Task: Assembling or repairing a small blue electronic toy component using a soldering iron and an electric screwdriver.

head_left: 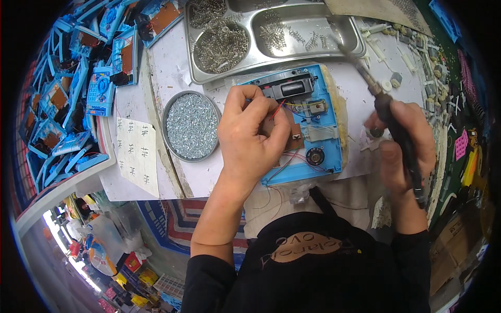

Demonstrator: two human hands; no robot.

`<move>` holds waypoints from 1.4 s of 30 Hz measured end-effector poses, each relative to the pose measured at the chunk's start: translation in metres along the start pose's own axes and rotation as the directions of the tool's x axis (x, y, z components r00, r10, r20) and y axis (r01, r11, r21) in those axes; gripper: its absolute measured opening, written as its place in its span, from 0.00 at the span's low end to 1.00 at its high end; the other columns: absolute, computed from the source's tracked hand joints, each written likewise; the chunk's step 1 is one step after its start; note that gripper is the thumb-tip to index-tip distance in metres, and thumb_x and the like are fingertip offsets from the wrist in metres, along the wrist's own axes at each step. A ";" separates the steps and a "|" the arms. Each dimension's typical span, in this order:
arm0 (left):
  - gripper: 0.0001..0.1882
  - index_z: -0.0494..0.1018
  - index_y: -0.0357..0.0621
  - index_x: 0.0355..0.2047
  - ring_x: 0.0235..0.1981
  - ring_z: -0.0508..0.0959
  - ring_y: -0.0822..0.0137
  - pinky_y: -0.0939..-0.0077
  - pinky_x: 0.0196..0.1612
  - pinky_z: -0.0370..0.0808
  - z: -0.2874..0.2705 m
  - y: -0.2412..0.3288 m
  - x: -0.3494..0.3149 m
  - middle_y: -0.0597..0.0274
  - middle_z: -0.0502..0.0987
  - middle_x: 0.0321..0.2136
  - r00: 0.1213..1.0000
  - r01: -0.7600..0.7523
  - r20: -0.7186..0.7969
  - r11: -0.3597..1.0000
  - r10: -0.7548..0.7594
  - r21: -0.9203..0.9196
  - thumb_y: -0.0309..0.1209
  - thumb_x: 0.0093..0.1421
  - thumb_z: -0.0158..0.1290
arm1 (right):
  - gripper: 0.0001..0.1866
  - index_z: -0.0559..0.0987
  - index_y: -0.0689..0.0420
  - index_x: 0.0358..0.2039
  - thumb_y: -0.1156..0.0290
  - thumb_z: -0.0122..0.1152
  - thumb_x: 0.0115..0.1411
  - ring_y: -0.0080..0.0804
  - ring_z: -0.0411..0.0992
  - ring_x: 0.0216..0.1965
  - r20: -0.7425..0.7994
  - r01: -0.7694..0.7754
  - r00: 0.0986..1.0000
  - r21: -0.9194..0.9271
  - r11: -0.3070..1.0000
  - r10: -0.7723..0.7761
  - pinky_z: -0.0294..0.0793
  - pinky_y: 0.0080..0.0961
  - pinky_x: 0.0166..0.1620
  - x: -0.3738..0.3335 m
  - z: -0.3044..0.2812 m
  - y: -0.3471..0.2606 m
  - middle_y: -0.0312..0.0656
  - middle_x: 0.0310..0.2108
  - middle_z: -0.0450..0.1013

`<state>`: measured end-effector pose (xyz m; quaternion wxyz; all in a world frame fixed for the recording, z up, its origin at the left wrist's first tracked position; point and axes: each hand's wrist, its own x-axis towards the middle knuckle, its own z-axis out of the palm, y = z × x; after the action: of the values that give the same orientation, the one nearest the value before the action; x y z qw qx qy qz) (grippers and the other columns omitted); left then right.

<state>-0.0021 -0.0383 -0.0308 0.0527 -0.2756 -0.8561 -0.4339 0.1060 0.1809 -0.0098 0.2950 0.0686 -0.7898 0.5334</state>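
A blue plastic housing [334,148] lies open on the table, with a brown circuit board [297,138], a round black speaker [315,156], a small motor [316,107] and a black compartment [293,88] in it. Over its left part is my left hand [250,133], thumb and forefinger pinched at a thin red wire [279,109]. My right hand [415,138] is wrapped round the black handle of a soldering iron [386,107] to the right of the housing. Its metal shaft points up and left, the tip smeared by motion. A small round metal part [376,131] shows by the right fingers; whether they hold it is unclear.
A round dish of screws [192,125] and a marked paper sheet [136,154] lie left. Behind stands a metal compartment tray [250,63] with springs [222,48]. Many blue housings [102,86] are heaped far left; small motors and white parts [404,57] lie right.
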 end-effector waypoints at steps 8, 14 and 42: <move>0.04 0.82 0.38 0.33 0.26 0.79 0.60 0.71 0.30 0.76 -0.014 0.005 -0.003 0.55 0.80 0.32 0.996 0.091 0.029 0.989 -0.088 -0.120 0.22 0.56 0.63 | 0.30 0.80 0.50 0.57 0.72 0.76 0.51 0.40 0.76 0.34 0.115 0.151 0.985 -0.205 0.967 -0.129 0.72 0.52 0.60 0.002 0.060 0.008 0.40 0.34 0.75; 0.05 0.81 0.38 0.35 0.28 0.81 0.58 0.69 0.31 0.77 -0.011 0.001 -0.004 0.54 0.81 0.29 0.989 0.148 0.027 0.977 -0.145 -0.156 0.24 0.58 0.63 | 0.32 0.80 0.46 0.58 0.73 0.75 0.50 0.38 0.76 0.34 0.166 0.161 0.980 -0.307 0.938 -0.114 0.71 0.54 0.61 0.003 0.071 0.009 0.39 0.34 0.74; 0.06 0.75 0.39 0.28 0.26 0.77 0.59 0.67 0.29 0.75 0.000 0.001 -0.004 0.58 0.75 0.25 0.996 0.077 -0.030 0.994 -0.080 -0.082 0.23 0.53 0.63 | 0.15 0.79 0.59 0.37 0.75 0.75 0.49 0.29 0.67 0.18 0.277 0.084 0.960 -0.136 0.987 -0.044 0.63 0.24 0.22 0.015 0.012 0.007 0.38 0.21 0.73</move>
<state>0.0015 -0.0394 -0.0311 0.0388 -0.2363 -0.8471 -0.4744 0.0863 0.1766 -0.0107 0.2045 0.1453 -0.8572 0.4498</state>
